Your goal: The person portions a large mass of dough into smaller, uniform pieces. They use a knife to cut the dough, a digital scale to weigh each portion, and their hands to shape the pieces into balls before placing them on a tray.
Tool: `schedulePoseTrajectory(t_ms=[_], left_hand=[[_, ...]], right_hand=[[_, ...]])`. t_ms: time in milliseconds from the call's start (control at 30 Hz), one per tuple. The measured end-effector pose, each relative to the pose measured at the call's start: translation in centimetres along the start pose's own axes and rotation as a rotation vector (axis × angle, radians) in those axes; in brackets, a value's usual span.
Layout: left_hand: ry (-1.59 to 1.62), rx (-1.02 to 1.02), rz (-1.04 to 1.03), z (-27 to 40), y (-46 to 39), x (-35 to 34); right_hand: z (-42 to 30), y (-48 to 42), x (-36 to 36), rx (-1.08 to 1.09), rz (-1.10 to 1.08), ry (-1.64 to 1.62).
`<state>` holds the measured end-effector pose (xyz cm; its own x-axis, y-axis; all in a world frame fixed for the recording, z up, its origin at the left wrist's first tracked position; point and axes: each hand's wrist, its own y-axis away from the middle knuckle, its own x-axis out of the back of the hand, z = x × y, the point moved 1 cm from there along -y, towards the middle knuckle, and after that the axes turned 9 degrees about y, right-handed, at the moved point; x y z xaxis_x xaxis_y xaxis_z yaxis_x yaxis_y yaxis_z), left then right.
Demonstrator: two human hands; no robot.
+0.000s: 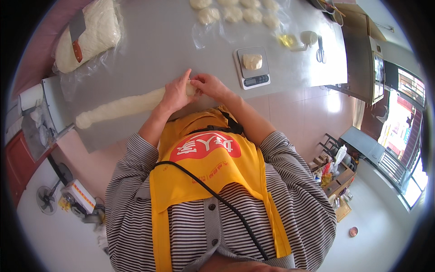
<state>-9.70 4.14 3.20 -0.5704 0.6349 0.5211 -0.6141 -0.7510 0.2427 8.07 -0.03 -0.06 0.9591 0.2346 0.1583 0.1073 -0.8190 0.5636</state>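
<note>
A long roll of pale dough (125,104) lies on the grey metal work table (153,44). My left hand (176,91) is wrapped over the roll near its right end, thumb and fingers on either side. Close beside it, my right hand (209,86) has its fingertips at the dough's right end, partly hidden. To the right stands a digital kitchen scale (256,80) with one lump of dough (252,62) on its plate. Several round dough pieces (233,14) rest on plastic film at the far side of the table.
At the far left, a large dough slab (102,25) lies on plastic film, with a dough cutter with a reddish handle (77,51) on top. On the right are a small bottle of yellow oil (289,40), scissors (320,51) and metal bowls (334,15). The table's near edge runs by my apron.
</note>
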Motion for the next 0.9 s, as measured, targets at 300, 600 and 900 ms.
schedulePoseTrajectory(t_ms=[300,600,900], left_hand=[[-0.027,-0.209,0.064,-1.0,0.2,-2.0],[-0.142,-0.197,-0.036,-2.0,0.3,-2.5],[-0.167,-0.227,0.101,1.4,-1.5,-2.0]], right_hand=[[0.6,0.2,0.2,-0.040,0.044,0.113],[1.5,0.0,0.6,-0.043,0.040,0.081],[0.5,7.4,12.3,-0.121,1.079,0.732]])
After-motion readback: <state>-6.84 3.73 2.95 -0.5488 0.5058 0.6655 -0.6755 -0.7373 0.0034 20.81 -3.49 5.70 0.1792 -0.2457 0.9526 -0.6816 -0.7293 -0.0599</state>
